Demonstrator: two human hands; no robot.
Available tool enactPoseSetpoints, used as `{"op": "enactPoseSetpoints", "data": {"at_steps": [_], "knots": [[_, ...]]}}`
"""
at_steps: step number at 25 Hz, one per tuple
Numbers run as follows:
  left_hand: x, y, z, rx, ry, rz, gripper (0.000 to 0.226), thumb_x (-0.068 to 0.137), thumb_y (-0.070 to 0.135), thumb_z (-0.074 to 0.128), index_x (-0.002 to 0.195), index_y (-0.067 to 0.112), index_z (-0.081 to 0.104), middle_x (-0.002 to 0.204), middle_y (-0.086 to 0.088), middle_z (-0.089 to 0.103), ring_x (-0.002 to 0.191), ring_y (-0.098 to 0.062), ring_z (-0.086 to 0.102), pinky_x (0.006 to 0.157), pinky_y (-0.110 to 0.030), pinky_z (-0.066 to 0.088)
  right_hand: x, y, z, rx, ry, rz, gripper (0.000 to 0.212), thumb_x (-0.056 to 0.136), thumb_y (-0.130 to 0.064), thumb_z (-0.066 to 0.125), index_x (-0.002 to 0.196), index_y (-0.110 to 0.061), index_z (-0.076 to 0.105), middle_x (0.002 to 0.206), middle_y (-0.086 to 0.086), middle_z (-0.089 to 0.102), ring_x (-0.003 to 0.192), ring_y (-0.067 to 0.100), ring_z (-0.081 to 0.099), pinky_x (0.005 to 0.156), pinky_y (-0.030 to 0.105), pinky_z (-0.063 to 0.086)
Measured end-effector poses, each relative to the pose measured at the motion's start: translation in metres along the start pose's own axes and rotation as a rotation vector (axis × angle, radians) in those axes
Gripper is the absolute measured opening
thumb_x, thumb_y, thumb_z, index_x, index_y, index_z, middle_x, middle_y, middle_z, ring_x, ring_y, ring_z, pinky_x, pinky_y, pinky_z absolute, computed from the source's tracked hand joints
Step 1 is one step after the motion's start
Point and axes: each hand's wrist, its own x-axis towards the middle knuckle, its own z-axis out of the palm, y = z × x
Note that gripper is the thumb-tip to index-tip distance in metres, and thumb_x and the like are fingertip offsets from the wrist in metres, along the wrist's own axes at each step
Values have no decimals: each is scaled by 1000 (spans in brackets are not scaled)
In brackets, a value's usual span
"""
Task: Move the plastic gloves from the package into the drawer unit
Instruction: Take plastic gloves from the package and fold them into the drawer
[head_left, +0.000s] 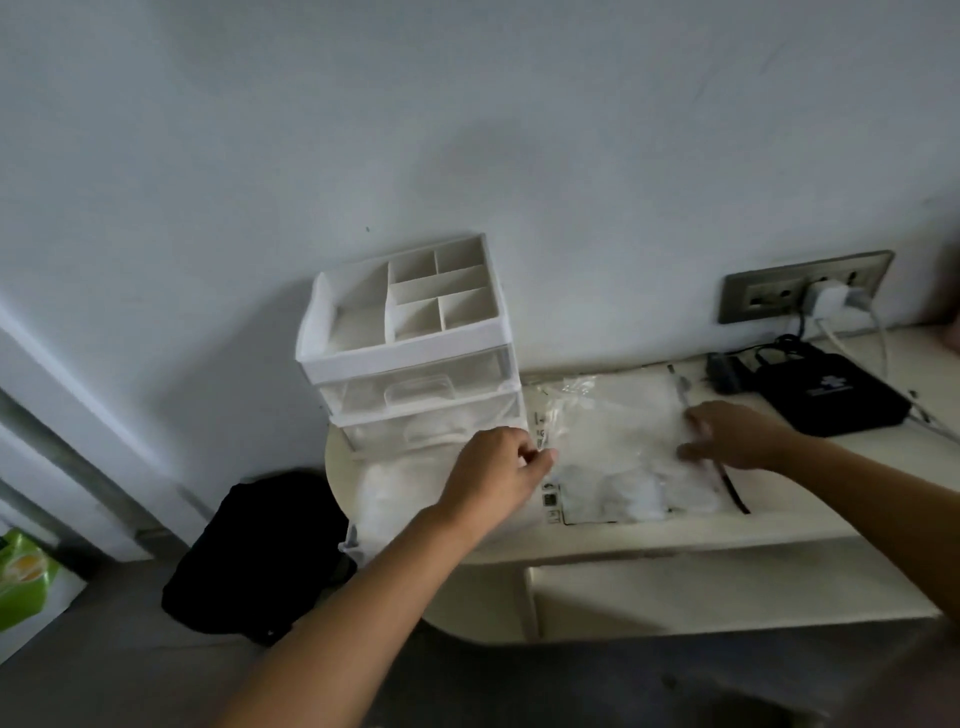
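Observation:
A clear plastic package with pale plastic gloves inside lies flat on the cream desk. My left hand pinches the package's left edge with curled fingers. My right hand sits at the package's right end, by its black zip strip, fingers bent onto the plastic; its exact hold is blurred. The white drawer unit stands to the left against the wall, with a divided top tray and two translucent drawers. The lower drawer sticks out a little further than the upper one.
A black box with cables lies at the desk's right. A wall socket holds a white charger. A black bag sits on the floor at left, and a green packet at far left.

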Motion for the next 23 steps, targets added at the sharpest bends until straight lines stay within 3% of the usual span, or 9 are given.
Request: {"op": "enactPoseSetpoints", "data": {"at_steps": [3, 5, 8, 10, 12, 16, 19, 21, 23], "knots": [[15, 27, 38, -48, -78, 31, 24, 91, 28, 59, 104, 10, 69, 112, -5, 68, 107, -18, 61, 97, -30, 44, 3, 13, 10, 158, 226, -42, 35, 84, -23, 70, 116, -12, 65, 116, 8, 65, 99, 19, 59, 84, 23, 42], [21, 43, 60, -37, -189, 13, 41, 93, 25, 56, 131, 9, 55, 140, -9, 51, 130, -20, 46, 109, -25, 31, 2, 19, 16, 329, 301, -11, 18, 82, -13, 71, 100, -10, 71, 102, 9, 70, 82, 14, 59, 75, 22, 43], [28, 53, 90, 131, -358, -24, 61, 95, 33, 52, 148, 12, 30, 157, -11, 21, 144, -24, 20, 116, -38, 17, 3, 31, 18, 493, 318, 65, 28, 80, -6, 72, 108, -6, 66, 99, 9, 67, 83, 15, 56, 76, 25, 44], [30, 50, 102, 242, -415, -47, 65, 95, 40, 49, 150, 16, 22, 159, -9, 12, 146, -26, 11, 115, -49, 12, 3, 38, 16, 519, 300, 98, 40, 81, -7, 70, 119, -5, 59, 104, 9, 62, 88, 17, 55, 77, 26, 43], [31, 46, 109, 225, -408, -59, 65, 94, 41, 50, 150, 19, 23, 159, -7, 12, 146, -26, 9, 115, -51, 10, 4, 45, 15, 433, 281, 92, 50, 81, -12, 71, 128, -8, 53, 121, 13, 56, 101, 21, 54, 85, 28, 42], [29, 50, 110, 79, -269, 14, 51, 89, 29, 62, 136, 16, 49, 143, -7, 45, 133, -24, 38, 110, -34, 26, -4, 47, 17, 85, 334, -194, 74, 81, -15, 70, 144, -30, 34, 152, 5, 26, 135, 28, 31, 108, 36, 31], [26, 53, 109, -74, -196, 30, 32, 83, 18, 67, 115, 13, 65, 119, -4, 64, 112, -18, 56, 91, -17, 36, -9, 39, 18, -25, 246, -420, 59, 86, -18, 65, 138, -38, 44, 154, -10, 20, 142, 17, 18, 111, 34, 28], [25, 53, 110, -124, -155, -4, 23, 82, 18, 69, 104, 12, 68, 109, -2, 68, 105, -15, 60, 83, -15, 39, -12, 34, 19, -14, 184, -458, 36, 88, -22, 64, 122, -33, 62, 147, -11, 37, 134, 10, 34, 106, 26, 34], [23, 54, 110, -98, -107, -30, 25, 81, 22, 71, 104, 14, 65, 108, 0, 65, 103, -15, 60, 84, -19, 42, -14, 28, 17, 39, 195, -441, 21, 89, -23, 63, 108, -25, 70, 129, -8, 59, 114, 5, 54, 94, 16, 39]]}}
